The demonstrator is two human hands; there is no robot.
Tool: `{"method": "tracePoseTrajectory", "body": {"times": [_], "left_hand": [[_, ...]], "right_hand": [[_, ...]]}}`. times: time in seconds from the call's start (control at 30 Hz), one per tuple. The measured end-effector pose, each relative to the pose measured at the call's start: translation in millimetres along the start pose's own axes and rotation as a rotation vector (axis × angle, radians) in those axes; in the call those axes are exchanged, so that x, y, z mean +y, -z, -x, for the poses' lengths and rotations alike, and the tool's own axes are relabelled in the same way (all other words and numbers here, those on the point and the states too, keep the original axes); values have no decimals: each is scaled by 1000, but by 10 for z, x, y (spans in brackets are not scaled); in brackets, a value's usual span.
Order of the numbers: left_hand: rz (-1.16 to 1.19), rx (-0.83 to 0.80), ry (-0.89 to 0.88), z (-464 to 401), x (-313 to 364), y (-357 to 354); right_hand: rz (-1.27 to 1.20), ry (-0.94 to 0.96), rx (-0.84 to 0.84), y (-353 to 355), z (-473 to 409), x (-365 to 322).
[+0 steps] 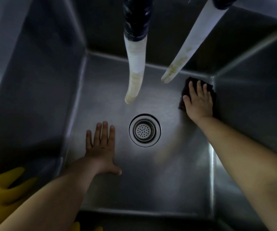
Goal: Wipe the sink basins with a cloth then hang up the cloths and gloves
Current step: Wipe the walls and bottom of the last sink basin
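Observation:
I look straight down into a deep stainless steel sink basin [159, 180]. My right hand [198, 101] lies flat with spread fingers on a dark cloth [188, 84], pressing it against the basin floor in the far right corner. My left hand [101, 147] rests flat and open on the basin floor, left of the round drain strainer [144, 130]. It holds nothing. A yellow rubber glove [2, 194] hangs over the near left rim, and more yellow glove [77, 227] shows at the bottom edge.
Two whitish stained hoses [135, 74] [191, 45] hang down into the basin from above, ending over the far half of the floor. Steep steel walls [34, 89] close in on all sides.

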State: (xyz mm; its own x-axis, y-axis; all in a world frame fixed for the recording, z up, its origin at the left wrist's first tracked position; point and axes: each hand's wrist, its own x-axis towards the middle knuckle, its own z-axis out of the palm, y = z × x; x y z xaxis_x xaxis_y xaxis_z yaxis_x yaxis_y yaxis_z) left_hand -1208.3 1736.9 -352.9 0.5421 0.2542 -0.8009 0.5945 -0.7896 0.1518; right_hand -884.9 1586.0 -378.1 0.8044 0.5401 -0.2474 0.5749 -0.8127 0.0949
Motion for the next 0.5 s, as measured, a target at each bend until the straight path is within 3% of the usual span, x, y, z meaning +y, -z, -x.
{"method": "tracePoseTrajectory", "body": {"times": [0.23,0.4,0.5], "left_hand": [[5,-9,-5,34,-1,10],[9,-18,-21,46,-10,39],[0,-30,-17,52,-6,45]], "right_hand": [[-37,148,-39,-198,1224,-312],[1,424,-163,-331,2252,-524],[33,576,-226,-367,2393,-423]]}}
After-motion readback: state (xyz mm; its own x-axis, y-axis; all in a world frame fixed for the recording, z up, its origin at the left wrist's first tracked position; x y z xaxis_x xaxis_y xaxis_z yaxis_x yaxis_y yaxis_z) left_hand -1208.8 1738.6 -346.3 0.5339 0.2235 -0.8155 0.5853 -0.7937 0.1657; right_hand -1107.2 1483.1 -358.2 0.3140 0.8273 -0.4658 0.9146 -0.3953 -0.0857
